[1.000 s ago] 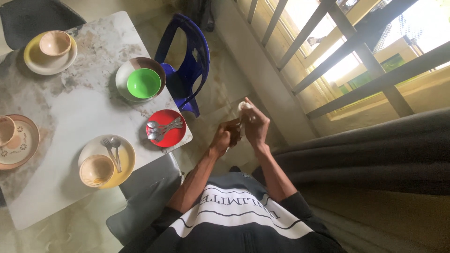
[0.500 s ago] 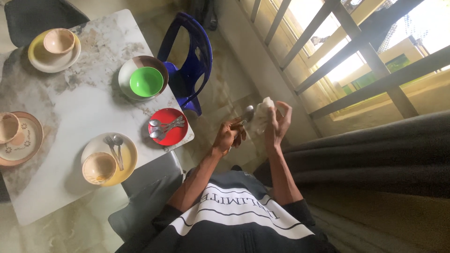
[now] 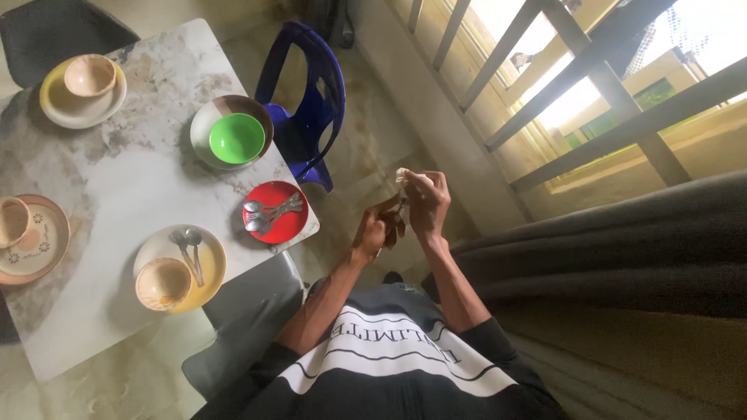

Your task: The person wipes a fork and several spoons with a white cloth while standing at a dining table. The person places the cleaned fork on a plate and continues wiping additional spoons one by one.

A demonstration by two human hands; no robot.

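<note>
Left hand (image 3: 375, 232) pinches small utensil, likely spoon; right hand (image 3: 426, 204) grip wraps white cloth (image 3: 411, 179). Keep utensil steady, wipe firmly.

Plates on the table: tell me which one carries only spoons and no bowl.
The red plate at the table's near edge by the blue chair. It holds just spoons; every other plate has a bowl on it.

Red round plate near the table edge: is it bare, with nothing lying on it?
No: the red round plate near the marble table's edge carries several metal spoons lying across it.
</note>
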